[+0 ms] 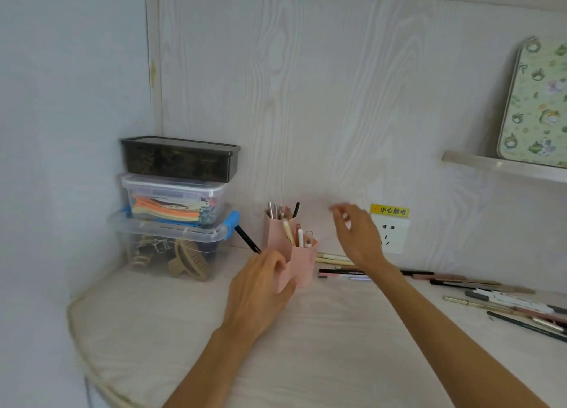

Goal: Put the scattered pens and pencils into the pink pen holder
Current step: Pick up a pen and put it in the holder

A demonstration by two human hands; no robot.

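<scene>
Mostly upright pens (pixel 277 212), tips-up in holder (pixel 302 265)

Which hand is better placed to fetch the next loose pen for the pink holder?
Right. The right hand hovers open and empty above the loose pens lying beside the pink hexagonal pen holder. The left hand is on the holder's front, apparently steadying it, farther from those pens.

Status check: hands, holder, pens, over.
Left hand steadying pink pen holder. Right hand empty, open above. Loose pens on desk. Nothing blocking.
</scene>
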